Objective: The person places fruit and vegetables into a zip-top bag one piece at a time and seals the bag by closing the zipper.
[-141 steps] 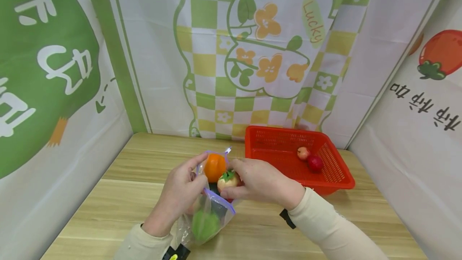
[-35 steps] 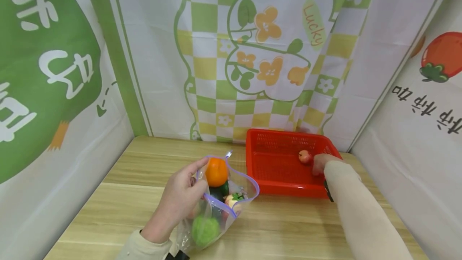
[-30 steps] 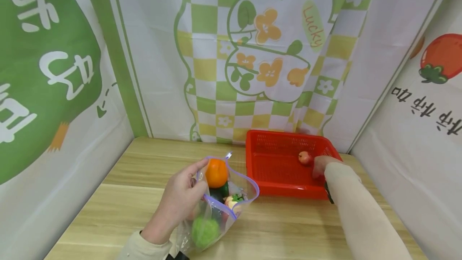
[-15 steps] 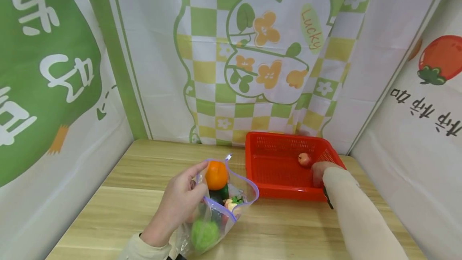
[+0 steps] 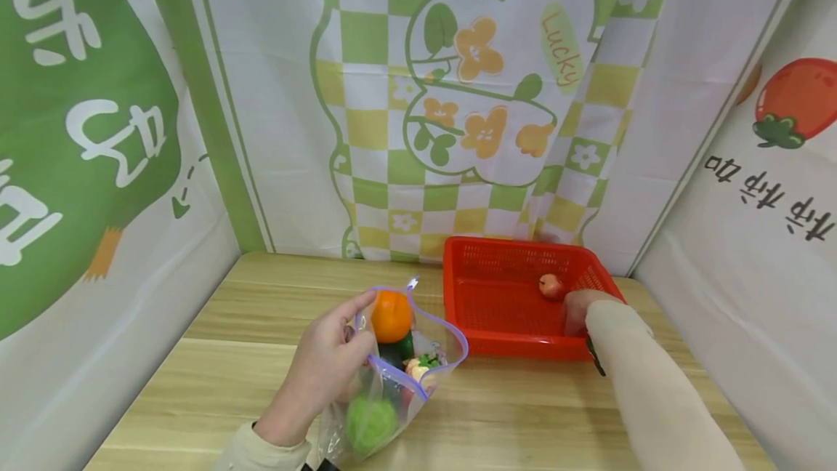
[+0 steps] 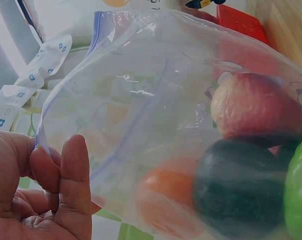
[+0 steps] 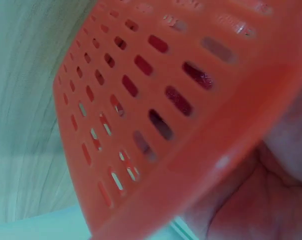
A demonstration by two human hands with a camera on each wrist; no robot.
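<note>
My left hand pinches the purple-edged rim of a clear zip bag, which stands open. In the bag are an orange fruit, a dark green vegetable, a bright green one, a pale fruit with a green leafy top and a pink-red fruit. My right hand reaches into the right end of a red plastic basket. Its fingertips are hidden. Through the basket's slots, a dark red fruit shows in the right wrist view. A small pink-red fruit lies beside that hand.
The wooden table carries the bag at centre left and the basket at back right. A printed cloth hangs behind, and side walls close in left and right. The basket's raised rim surrounds the right hand's reach.
Since the oldest frame, the pale leafy-topped fruit has gone from my right hand into the bag. That hand has moved right into the basket, covering the dark red fruit. My left hand stays put.
</note>
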